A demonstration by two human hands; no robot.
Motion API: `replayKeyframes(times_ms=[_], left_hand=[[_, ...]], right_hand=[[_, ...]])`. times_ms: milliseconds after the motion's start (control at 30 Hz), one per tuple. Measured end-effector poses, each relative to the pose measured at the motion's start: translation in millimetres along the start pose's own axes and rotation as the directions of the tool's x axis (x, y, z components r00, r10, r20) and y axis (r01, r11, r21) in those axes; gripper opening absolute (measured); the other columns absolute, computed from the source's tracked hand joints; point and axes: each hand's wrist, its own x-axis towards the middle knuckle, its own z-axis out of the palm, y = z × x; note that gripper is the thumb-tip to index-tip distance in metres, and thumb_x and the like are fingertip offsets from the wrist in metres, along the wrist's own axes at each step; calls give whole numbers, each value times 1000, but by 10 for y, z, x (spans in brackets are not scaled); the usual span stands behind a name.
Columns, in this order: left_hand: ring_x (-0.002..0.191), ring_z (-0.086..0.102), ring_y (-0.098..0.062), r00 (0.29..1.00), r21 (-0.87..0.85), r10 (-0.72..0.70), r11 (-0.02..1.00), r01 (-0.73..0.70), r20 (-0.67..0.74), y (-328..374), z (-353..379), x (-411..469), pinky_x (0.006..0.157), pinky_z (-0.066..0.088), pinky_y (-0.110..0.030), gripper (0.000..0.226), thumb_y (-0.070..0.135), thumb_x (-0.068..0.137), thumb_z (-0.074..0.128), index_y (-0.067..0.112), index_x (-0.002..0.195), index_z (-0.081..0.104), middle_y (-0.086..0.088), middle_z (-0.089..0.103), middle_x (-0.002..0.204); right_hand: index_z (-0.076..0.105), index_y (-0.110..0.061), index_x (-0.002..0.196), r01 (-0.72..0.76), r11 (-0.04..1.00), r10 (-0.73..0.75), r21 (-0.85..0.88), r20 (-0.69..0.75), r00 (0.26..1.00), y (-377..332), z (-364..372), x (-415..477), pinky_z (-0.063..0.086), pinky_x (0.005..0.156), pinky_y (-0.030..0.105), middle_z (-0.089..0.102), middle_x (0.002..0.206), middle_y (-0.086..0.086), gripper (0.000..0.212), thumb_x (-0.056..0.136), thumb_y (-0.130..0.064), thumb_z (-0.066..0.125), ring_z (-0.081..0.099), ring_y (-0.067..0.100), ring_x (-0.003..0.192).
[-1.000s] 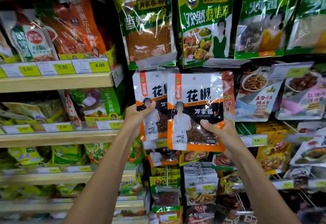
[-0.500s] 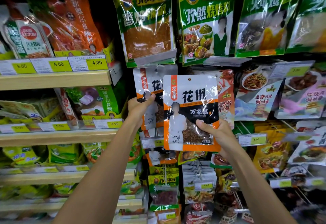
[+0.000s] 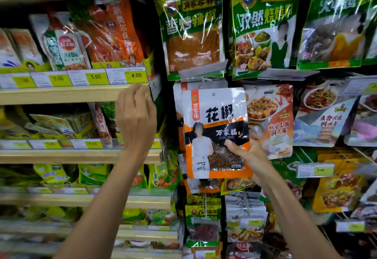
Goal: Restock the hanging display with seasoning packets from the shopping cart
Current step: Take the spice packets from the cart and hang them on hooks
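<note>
The step in hand looks like hanging one more seasoning packet on the hanging display: the right hand [image 3: 247, 157] pinches the peppercorn packet [image 3: 216, 133] by its lower right corner, thumb across the front and the other fingers hidden behind it, and holds it upright, flat against the face of the display. The packet's top edge sits just below a clear price-tag holder [image 3: 204, 72] at the foot of the green chilli-powder packet [image 3: 191, 30], and it overlaps a like packet [image 3: 177, 103] already hanging behind it, of which only the left edge and top show. The small hang hole near the packet's top edge is visible; whether the peg has gone through it I cannot tell — the peg's tip is hidden. The left hand [image 3: 135, 119] is empty, fingers loosely curled and spread, in the air before the front edge of the wooden shelf [image 3: 61, 95], beside the yellow price labels [image 3: 136, 75] and well clear of the packet. Next, I judge, the hole must be lined up with the peg and slid on — the free hand could steady the top edge while the right pushes the packet back.
</note>
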Motion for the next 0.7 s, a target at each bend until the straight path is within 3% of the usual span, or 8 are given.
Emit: replayKeyframes(times_ms=[100, 233, 367, 433, 533, 633, 700], left_hand=[[104, 57, -44, 997, 86, 55, 995, -60, 58, -237, 131, 94, 94, 44, -48, 24, 8, 97, 46, -6, 111, 61, -26, 60, 112], [105, 51, -39, 991, 110, 97, 988, -107, 94, -428, 279, 72, 90, 39, -46, 23, 14, 98, 45, -2, 107, 58, -24, 58, 113], [106, 46, -34, 991, 87, 112, 989, -117, 70, -502, 345, 38, 92, 37, -44, 24, 16, 99, 42, 1, 110, 56, -23, 56, 113], [108, 45, -34, 992, 79, 104, 991, -109, 69, -510, 357, 27, 93, 36, -44, 24, 17, 99, 41, 1, 112, 55, -23, 56, 114], [109, 44, -34, 993, 69, 94, 993, -99, 72, -501, 357, 19, 94, 35, -44, 24, 16, 99, 42, 1, 112, 55, -23, 56, 115], [110, 44, -35, 993, 65, 88, 994, -93, 75, -495, 352, 18, 94, 35, -44, 25, 17, 99, 41, 1, 112, 55, -24, 56, 115], [110, 43, -34, 994, 65, 87, 994, -92, 71, -486, 349, 18, 94, 35, -44, 25, 17, 99, 41, 1, 112, 55, -24, 56, 115]], right_hand=[[70, -27, 96, 10, 1000, -10, -14, 14, 1000, 20, 76, 51, 54, 77, 20, 75, 97, -12, 37, 64, -45, 77, 70, 6, 94], [74, -40, 86, 9, 999, -8, -42, 33, 999, -20, 129, 111, 52, 70, 9, 74, 94, -19, 24, 63, -48, 76, 68, -4, 90], [69, -29, 100, 20, 999, -19, -27, 29, 999, -28, 150, 240, 49, 82, 18, 74, 100, -15, 40, 64, -45, 76, 67, 0, 98], [69, -26, 99, 16, 1000, -16, -18, 21, 1000, -37, 171, 287, 50, 86, 21, 74, 100, -13, 37, 66, -41, 76, 66, 1, 100], [68, -26, 99, 14, 1000, -14, 7, 42, 999, -29, 183, 326, 54, 82, 18, 74, 99, -16, 33, 69, -36, 75, 67, -2, 97], [67, -22, 109, 20, 1000, -21, 17, 25, 999, -11, 192, 370, 48, 91, 25, 73, 107, -11, 45, 68, -39, 76, 64, 5, 107], [66, -23, 105, 6, 1000, -6, -1, 19, 1000, -6, 203, 415, 49, 84, 18, 74, 101, -13, 37, 71, -37, 77, 65, 0, 102]])
